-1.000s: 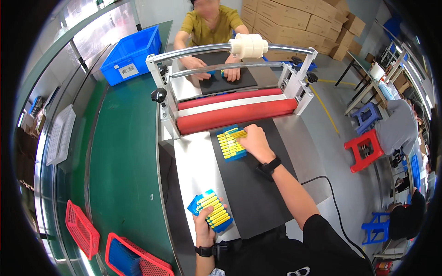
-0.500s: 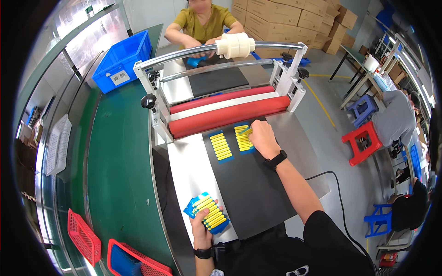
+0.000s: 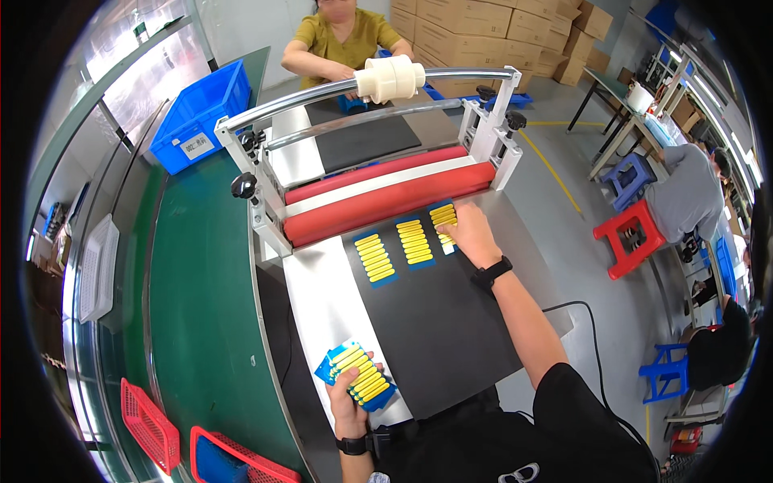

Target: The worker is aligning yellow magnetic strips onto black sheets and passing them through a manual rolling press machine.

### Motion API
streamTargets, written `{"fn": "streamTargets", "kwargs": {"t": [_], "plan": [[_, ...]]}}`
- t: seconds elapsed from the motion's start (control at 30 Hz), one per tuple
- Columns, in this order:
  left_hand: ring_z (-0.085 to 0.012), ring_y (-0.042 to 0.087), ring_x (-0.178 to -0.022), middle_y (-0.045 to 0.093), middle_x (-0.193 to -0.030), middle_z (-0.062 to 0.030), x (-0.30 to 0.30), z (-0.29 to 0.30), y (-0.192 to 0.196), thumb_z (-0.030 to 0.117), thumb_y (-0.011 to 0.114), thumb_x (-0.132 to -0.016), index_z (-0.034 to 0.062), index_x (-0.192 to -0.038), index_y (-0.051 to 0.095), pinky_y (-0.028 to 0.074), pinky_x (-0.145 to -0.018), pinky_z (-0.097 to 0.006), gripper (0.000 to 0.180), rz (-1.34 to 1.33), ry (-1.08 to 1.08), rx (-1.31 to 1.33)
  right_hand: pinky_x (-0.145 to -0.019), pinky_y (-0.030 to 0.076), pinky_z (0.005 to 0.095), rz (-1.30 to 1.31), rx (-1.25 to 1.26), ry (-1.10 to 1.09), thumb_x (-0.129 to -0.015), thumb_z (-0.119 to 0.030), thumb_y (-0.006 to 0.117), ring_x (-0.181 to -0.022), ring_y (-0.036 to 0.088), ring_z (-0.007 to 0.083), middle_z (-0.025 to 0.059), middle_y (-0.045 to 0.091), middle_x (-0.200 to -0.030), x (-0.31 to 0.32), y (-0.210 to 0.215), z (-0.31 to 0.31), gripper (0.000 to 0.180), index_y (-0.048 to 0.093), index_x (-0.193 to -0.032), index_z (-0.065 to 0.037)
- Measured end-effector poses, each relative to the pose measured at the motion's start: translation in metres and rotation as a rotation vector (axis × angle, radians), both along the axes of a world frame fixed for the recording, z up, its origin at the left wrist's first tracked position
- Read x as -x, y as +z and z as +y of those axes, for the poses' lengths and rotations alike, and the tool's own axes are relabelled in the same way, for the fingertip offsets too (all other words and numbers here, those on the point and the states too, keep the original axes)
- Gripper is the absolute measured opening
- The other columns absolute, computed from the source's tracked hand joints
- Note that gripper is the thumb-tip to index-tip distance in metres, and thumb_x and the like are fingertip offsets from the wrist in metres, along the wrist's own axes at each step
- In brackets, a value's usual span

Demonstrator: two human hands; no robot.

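My left hand (image 3: 348, 406) grips a fanned stack of blue cards (image 3: 362, 378) bearing rows of yellow strips, thumb on top, over the near left of the metal plate. Two similar cards, a left one (image 3: 374, 260) and a middle one (image 3: 415, 243), lie flat side by side on a black mat (image 3: 451, 338) before the red roller (image 3: 394, 201). To their right my right hand (image 3: 475, 233) pinches a third card (image 3: 443, 221) by its right edge at the mat. Part of that card hides under the fingers.
The roller frame (image 3: 274, 201) spans the mat's far end. Beyond it a person (image 3: 346, 48) works with both hands. Green bench (image 3: 209, 306) on the left bears a blue crate (image 3: 201, 113). Red baskets (image 3: 153, 427) sit lower left. A black cable (image 3: 592, 338) runs at the right.
The middle card now lies free on the mat. My right hand has shifted right, with a third card in its fingers. My left hand still holds its stack.
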State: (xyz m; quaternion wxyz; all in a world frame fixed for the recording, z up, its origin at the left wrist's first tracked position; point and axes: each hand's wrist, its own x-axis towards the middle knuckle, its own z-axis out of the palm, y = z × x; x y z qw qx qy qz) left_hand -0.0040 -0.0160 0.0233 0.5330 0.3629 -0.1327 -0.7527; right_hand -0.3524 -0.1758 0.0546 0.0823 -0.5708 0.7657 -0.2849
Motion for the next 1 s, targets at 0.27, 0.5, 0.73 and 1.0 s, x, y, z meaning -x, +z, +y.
{"fn": "streamTargets", "kwargs": {"t": [0.27,0.5,0.73,1.0], "plan": [[-0.0334,0.072,-0.089,0.069,-0.109,-0.0207,-0.005,-0.007,0.004,0.009,0.061,-0.085,-0.0003,-0.126,0.054,0.061,-0.079,-0.042,0.043,-0.043,-0.024,0.008,-0.085,0.051,0.0477,0.182,0.006,-0.024,-0.079,-0.03,0.082,-0.1,0.062,0.0396,0.0212,0.064,-0.101,-0.005,0.001,0.001,0.048,0.066,-0.113,-0.001],[-0.033,0.071,-0.089,0.069,-0.109,-0.0206,0.008,0.002,0.004,0.009,0.062,-0.084,-0.0005,-0.127,0.054,0.061,-0.079,-0.041,0.044,-0.02,-0.004,-0.01,-0.086,0.052,0.0468,0.149,0.108,0.01,-0.086,-0.031,0.076,-0.103,0.063,0.0371,0.0176,0.066,-0.104,0.001,0.02,0.022,0.043,0.067,-0.117,-0.003],[-0.0331,0.072,-0.094,0.069,-0.112,-0.0204,0.012,0.012,0.016,0.006,0.066,-0.084,-0.0011,-0.128,0.055,0.061,-0.084,-0.042,0.046,-0.065,-0.015,-0.024,-0.078,0.054,0.0392,-0.263,-0.004,0.327,-0.093,-0.027,0.071,-0.086,0.07,0.0323,0.0126,0.073,-0.095,-0.038,0.062,0.068,0.032,0.069,-0.11,0.0],[-0.0247,0.07,-0.106,0.07,-0.119,-0.0133,0.006,0.003,0.032,-0.002,0.071,-0.089,0.0006,-0.13,0.057,0.057,-0.093,-0.037,0.043,-0.071,-0.032,0.041,-0.073,0.054,0.025,-0.689,-0.565,0.859,-0.088,-0.023,0.081,-0.077,0.065,0.0106,0.0074,0.073,-0.087,-0.144,0.07,0.13,0.039,0.067,-0.111,0.005]]}}
